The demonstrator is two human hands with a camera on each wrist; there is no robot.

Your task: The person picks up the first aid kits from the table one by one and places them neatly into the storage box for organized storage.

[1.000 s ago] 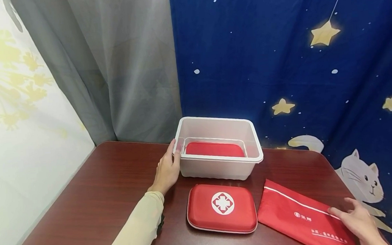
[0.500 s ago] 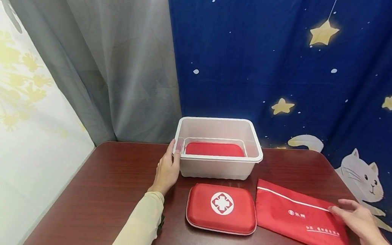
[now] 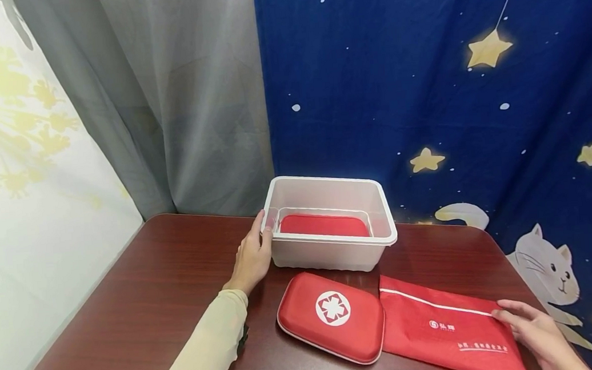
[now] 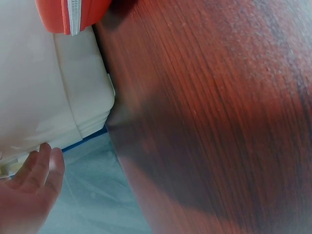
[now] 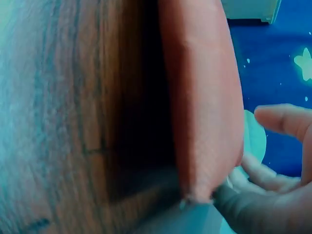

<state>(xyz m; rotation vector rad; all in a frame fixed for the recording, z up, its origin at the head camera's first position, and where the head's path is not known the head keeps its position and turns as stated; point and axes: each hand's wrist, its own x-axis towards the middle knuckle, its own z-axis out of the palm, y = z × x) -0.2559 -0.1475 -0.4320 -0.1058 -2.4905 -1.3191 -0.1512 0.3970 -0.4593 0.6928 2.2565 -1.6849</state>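
Nearest, at the lower edge, a pale cream sleeve (image 3: 209,340) reaches in on the left. On the other side the right hand (image 3: 535,329) is at the right end of a flat red fabric pouch (image 3: 418,314) with a white stripe and white printed lettering. Its fingers are spread: one stretches clear of the pouch, while the thumb and others touch its edge; I cannot tell whether they pinch it. The pouch lies on a dark reddish-brown wood-grain table (image 3: 129,311), its left edge against a red rounded-corner zip case (image 3: 302,319) bearing a white round emblem with a cross. The case sits askew, and the left wrist view shows its pale zip (image 4: 74,17).

Just beyond the case stands a translucent white rectangular plastic bin (image 3: 326,254), upright. The left hand (image 3: 252,257) touches its left end, fingers nearly straight and close together, thumb apart at the near corner. A flat red object (image 3: 324,225) lies on the bin's floor.

Behind the table hang a grey curtain (image 3: 212,99) and a dark blue cloth (image 3: 371,76) printed with yellow stars and a cat.
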